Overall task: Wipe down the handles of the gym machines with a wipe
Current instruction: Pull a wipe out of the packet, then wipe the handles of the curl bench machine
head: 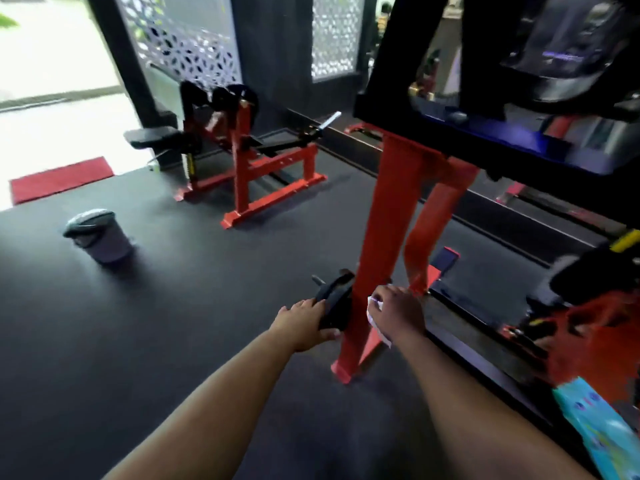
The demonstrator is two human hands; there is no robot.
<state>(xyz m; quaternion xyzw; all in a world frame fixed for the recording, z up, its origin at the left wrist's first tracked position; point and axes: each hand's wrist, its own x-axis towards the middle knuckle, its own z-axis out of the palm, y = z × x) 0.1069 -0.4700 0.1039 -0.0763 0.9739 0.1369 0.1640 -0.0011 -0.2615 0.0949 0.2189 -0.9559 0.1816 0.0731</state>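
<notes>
A red gym machine frame [391, 209] rises in front of me with a black padded top [519, 98]. Low on its left side a black weight plate [337, 303] hangs on a peg. My left hand [301, 323] grips the near edge of that plate, fingers on top and thumb below. My right hand [398, 313] holds a crumpled white wipe [375, 313] against the red frame just right of the plate. Part of the wipe is hidden under my fingers.
A second red machine [249, 168] with black pads stands further back on the dark rubber floor [190, 323]. A small grey bin [100, 237] sits at the left, and a red mat [59, 178] lies by the bright doorway. A turquoise wipe packet [602, 427] is at the lower right.
</notes>
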